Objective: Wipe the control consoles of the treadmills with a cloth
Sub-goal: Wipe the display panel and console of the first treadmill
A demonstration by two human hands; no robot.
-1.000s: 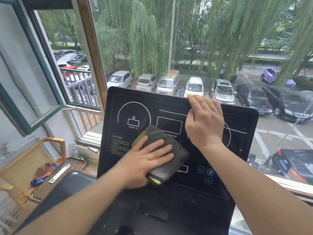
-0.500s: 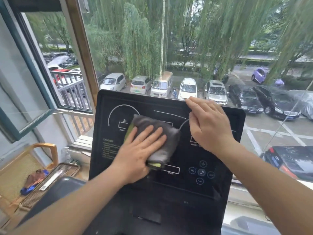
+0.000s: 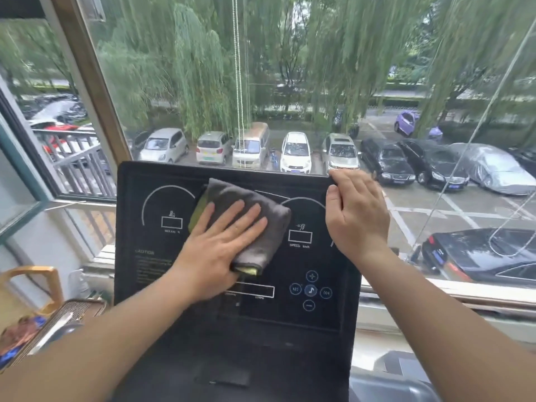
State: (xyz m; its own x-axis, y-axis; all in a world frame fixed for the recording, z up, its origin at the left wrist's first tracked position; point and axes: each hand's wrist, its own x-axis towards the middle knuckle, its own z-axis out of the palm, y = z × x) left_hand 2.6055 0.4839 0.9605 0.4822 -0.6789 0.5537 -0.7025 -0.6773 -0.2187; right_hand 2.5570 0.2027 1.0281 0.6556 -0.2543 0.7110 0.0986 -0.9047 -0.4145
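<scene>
Grey cloth [image 3: 261, 210] lies on the upper centre of the black control console [image 3: 162, 285]. The left hand [image 3: 220, 245] presses it flat, fingers straight, grip released. The right hand [image 3: 359, 216] grasps the console's top right corner. Wiping appears partway: lower buttons and right side probably outstanding.

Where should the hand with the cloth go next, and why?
Probably slide it right and down. The left hand presses the grey cloth flat on the upper middle of the console, and the right hand grips its top right corner. The SPEED box and round buttons lie uncovered just beyond the cloth, so they seem the next patch to wipe.
</scene>
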